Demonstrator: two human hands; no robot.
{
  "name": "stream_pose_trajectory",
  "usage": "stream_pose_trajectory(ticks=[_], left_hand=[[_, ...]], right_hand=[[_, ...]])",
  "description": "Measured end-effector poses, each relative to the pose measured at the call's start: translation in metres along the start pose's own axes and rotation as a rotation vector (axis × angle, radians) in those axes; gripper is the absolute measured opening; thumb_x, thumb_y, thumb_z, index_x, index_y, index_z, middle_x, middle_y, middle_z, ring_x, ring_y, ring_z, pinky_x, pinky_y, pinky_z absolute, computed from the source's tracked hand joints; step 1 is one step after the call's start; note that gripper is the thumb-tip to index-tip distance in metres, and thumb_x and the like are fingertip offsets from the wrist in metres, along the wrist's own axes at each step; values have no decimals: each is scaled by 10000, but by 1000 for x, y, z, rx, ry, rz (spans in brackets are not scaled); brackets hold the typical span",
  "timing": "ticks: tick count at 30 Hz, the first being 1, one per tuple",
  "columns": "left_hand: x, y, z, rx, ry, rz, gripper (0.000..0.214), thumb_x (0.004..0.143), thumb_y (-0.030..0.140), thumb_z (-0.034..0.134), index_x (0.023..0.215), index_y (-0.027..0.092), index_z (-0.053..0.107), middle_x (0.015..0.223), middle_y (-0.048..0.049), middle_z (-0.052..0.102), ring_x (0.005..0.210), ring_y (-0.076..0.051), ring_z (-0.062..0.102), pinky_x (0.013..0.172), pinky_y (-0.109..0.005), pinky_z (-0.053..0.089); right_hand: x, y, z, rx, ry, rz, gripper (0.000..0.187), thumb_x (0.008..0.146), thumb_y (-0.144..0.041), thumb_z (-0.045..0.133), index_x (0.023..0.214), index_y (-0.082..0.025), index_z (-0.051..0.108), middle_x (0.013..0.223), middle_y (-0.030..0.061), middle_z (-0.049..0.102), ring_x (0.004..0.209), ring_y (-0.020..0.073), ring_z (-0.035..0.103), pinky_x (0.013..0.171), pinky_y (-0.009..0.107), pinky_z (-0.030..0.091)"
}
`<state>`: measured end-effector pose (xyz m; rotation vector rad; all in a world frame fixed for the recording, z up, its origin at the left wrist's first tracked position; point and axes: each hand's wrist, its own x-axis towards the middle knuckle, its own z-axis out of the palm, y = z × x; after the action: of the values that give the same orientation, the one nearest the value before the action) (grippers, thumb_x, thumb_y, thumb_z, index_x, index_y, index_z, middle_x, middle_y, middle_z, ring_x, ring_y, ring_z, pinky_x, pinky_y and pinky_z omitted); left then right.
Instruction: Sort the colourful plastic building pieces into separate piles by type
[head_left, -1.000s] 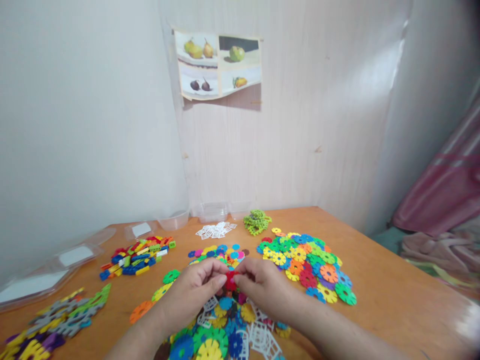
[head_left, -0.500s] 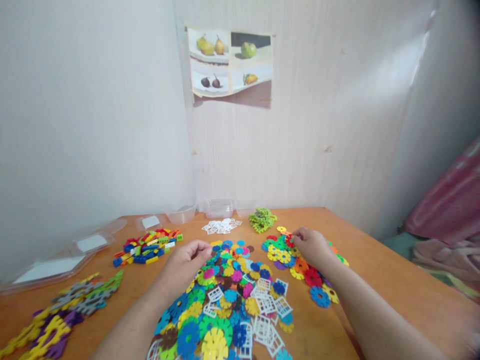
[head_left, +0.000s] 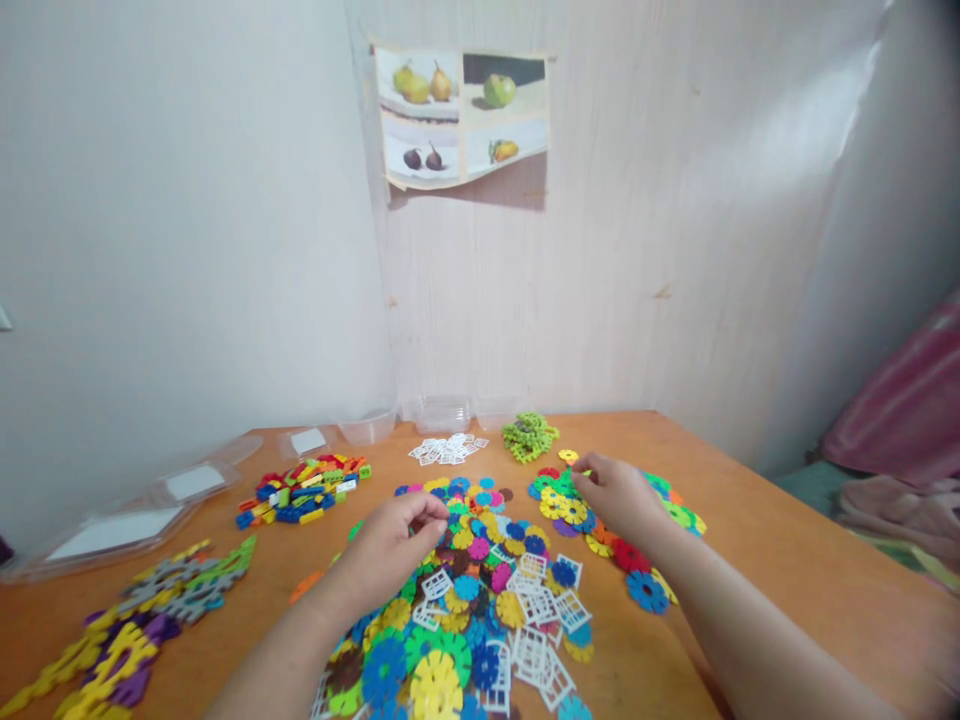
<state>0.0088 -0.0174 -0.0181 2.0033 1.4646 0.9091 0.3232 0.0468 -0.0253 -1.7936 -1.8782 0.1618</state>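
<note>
where the flower discs lie spread over the near middle of the table (head_left: 780, 560), entry as follows: central pile (head_left: 480, 590), mixed colours, with white lattice squares (head_left: 536, 655) among them; second pile (head_left: 649, 525) of larger discs just right of it. judged thin moulded plastic, very light, stiff, smooth-faced with notched rims; likely to skid when pushed and, lying flat, awkward to lift, so best pinched at the rim between thumb and forefinger, or tipped up by a notch first. not fragile, by the look. left hand (head_left: 394, 550): palm down on the far left part of the central pile, fingers curled and drawn together, fingertips (head_left: 439, 517) touching discs; whether a piece sits between them cannot be told. right hand (head_left: 615, 497): resting on the far left edge of the second pile, fingers bent close together over red and green discs, grip likewise not clear. bricks (head_left: 300, 488) lie far left, untouched.
</note>
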Motion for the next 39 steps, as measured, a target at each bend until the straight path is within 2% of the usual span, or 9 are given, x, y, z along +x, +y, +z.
stream_pose_trajectory(ticks=[4,8,14,17,21,27,35,39], left_hand=[[-7,16,13,145,-102,149,181,812,203,500,811,229,679,866,-10,650,857,-172,581,770,-276,416],[-9,23,19,316,-152,212,212,744,118,504,746,237,679,796,-11,609,842,-177,535,755,-286,378],[-8,17,19,453,-78,200,184,761,130,508,755,237,658,820,-25,592,853,-189,506,718,-292,343],[-8,18,21,498,-68,196,99,798,237,556,741,231,637,825,-28,590,852,-198,504,727,-304,337],[-8,25,27,587,-21,180,139,761,337,637,700,219,593,817,-28,582,865,-217,501,734,-321,325],[-8,26,33,652,-6,120,156,734,332,649,672,214,569,805,-28,586,865,-225,506,725,-330,299],[-5,20,28,621,0,62,170,803,323,580,676,210,578,814,-27,605,880,-221,531,727,-321,290],[-6,19,27,583,2,83,88,775,293,591,724,223,579,818,-14,607,887,-219,528,743,-319,298]], right_hand=[[-16,-25,8,51,-109,-210,280,913,-350,445,835,-211,675,712,23,682,647,148,583,561,245,292],[-28,-40,16,55,-163,-316,262,917,-339,465,852,-214,685,800,23,706,703,143,604,584,242,301],[-31,-44,21,25,-162,-330,234,911,-328,481,846,-221,679,796,19,701,701,140,600,569,242,284],[-34,-47,22,20,-169,-331,229,908,-324,484,825,-228,675,778,15,697,681,136,594,552,240,267],[-38,-52,22,36,-179,-352,237,907,-352,497,814,-228,676,759,18,695,673,138,598,551,238,271],[-39,-54,21,46,-195,-334,231,906,-361,508,865,-226,690,784,36,709,716,156,627,569,238,299],[-40,-54,23,41,-209,-331,214,901,-347,503,877,-249,692,819,25,719,750,169,634,579,242,296],[-40,-53,26,46,-225,-335,227,905,-361,499,875,-247,693,820,26,719,761,170,633,586,241,298]])
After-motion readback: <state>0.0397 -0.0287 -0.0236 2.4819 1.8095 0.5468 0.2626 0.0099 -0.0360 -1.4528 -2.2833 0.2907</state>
